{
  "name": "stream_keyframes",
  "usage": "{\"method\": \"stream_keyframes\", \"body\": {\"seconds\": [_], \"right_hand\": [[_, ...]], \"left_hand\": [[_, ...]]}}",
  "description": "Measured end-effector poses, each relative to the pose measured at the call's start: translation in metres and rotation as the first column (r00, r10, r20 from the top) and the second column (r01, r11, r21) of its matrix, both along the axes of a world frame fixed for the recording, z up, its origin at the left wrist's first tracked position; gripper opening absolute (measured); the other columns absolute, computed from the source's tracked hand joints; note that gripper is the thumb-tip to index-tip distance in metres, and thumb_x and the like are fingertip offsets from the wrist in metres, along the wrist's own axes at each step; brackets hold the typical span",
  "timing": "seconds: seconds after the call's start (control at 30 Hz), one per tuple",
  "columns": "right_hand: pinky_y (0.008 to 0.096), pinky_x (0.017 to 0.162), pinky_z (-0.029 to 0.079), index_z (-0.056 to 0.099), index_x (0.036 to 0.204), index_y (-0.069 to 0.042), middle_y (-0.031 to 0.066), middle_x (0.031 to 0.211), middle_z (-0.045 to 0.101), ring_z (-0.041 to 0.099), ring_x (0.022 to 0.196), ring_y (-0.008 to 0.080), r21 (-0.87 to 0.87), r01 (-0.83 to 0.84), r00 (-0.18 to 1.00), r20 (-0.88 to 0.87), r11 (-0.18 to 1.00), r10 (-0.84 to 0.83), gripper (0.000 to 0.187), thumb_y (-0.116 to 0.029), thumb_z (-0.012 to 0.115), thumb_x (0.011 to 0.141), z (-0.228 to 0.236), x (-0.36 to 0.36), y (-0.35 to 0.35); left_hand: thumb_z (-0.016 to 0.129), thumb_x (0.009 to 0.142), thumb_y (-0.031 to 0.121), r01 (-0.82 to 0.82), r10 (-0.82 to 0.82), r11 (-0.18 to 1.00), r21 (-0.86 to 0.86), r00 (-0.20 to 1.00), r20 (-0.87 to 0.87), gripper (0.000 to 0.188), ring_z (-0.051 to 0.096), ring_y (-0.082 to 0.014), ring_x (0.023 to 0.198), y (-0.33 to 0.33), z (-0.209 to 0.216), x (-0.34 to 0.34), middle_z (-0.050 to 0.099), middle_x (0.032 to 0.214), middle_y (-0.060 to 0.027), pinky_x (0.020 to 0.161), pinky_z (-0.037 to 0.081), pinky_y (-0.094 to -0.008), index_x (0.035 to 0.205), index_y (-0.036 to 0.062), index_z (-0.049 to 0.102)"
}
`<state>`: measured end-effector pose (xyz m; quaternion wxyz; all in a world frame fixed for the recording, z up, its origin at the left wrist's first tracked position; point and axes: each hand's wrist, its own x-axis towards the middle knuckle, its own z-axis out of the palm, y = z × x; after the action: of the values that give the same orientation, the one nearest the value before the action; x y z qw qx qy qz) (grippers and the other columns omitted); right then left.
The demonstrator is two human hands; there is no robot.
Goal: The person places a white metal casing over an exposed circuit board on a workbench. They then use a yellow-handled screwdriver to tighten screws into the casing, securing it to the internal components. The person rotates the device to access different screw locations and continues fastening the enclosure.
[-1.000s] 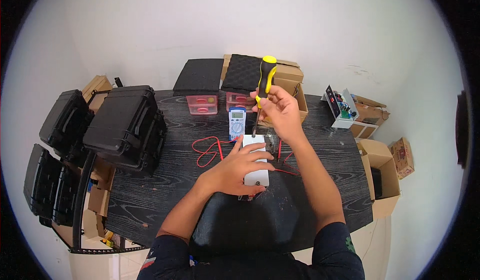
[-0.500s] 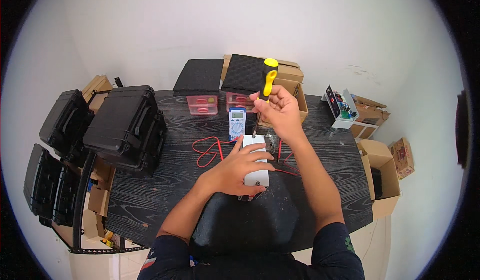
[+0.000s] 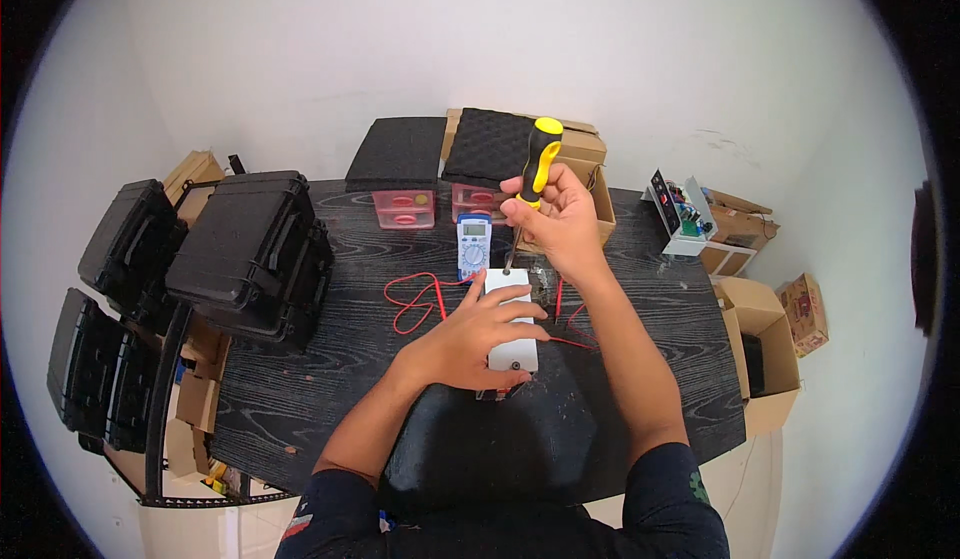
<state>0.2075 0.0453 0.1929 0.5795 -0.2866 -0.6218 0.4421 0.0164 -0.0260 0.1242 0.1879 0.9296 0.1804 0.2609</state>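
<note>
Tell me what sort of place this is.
Likely an electronics workbench: a multimeter lies on the black table, a screwdriver is in the right hand, and an open case shows circuit boards.

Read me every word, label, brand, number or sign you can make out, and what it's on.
No text is legible from here.
Meter: marks on screen and dial, too small to read.
Carton at far right: print too small and blurred.
Right sleeve: green shape, no readable words.
White box and screwdriver: no lettering visible on the uncovered parts.
</note>
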Motion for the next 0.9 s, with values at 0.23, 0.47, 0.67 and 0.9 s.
{"method": "stream_keyframes", "body": {"seconds": [0.23, 0.47, 0.67, 0.9], "right_hand": [[0.0225, 0.065, 0.055, 0.056, 0.124, -0.002, 0.0113, 0.119, 0.075, 0.072, 0.087, 0.0102, -0.122, -0.112, 0.988, -0.118, 0.986, 0.098, 0.035, -0.008, 0.078, 0.098, -0.003, 0.011, 0.006], [0.0245, 0.070, 0.060, 0.058, 0.129, 0.000, 0.0129, 0.125, 0.072, 0.075, 0.090, 0.0127, -0.061, -0.088, 0.996, 0.018, 0.994, 0.090, 0.031, -0.013, 0.071, 0.104, 0.006, 0.003, -0.004], [0.0258, 0.075, 0.063, 0.062, 0.124, 0.002, 0.0124, 0.121, 0.073, 0.076, 0.091, 0.0142, -0.090, -0.108, 0.994, 0.002, 0.990, 0.108, 0.026, -0.015, 0.069, 0.106, 0.005, 0.004, 0.002], [0.0275, 0.073, 0.062, 0.062, 0.128, 0.002, 0.0145, 0.121, 0.073, 0.075, 0.090, 0.0160, -0.055, -0.041, 0.997, -0.065, 0.998, 0.037, 0.027, -0.019, 0.063, 0.110, 0.011, 0.008, 0.003]], "left_hand": [[0.084, 0.084, 0.038, 0.015, -0.015, 1.000, -0.001, 1.000, 0.019, 0.054, 0.041, -0.0374, 0.154, 0.001, -0.001, 0.001, 0.060, 0.149, -0.0056, 0.123, 0.004, -0.0792, 0.133, 0.0214, 0.071], [0.084, 0.083, 0.039, -0.010, 0.010, 1.000, 0.017, 1.000, -0.004, 0.054, 0.041, -0.0370, 0.153, 0.000, -0.002, 0.000, 0.060, 0.149, -0.0054, 0.123, 0.006, -0.0791, 0.133, 0.0217, 0.070], [0.084, 0.083, 0.039, -0.009, 0.009, 1.000, 0.015, 1.000, -0.016, 0.055, 0.041, -0.0365, 0.153, -0.001, 0.002, 0.002, 0.060, 0.149, -0.0052, 0.123, 0.007, -0.0792, 0.134, 0.0219, 0.070], [0.084, 0.084, 0.038, 0.002, -0.001, 1.000, 0.022, 1.000, -0.010, 0.054, 0.041, -0.0362, 0.153, 0.000, 0.002, 0.002, 0.060, 0.150, -0.0050, 0.123, 0.006, -0.0791, 0.133, 0.0217, 0.070]]}}
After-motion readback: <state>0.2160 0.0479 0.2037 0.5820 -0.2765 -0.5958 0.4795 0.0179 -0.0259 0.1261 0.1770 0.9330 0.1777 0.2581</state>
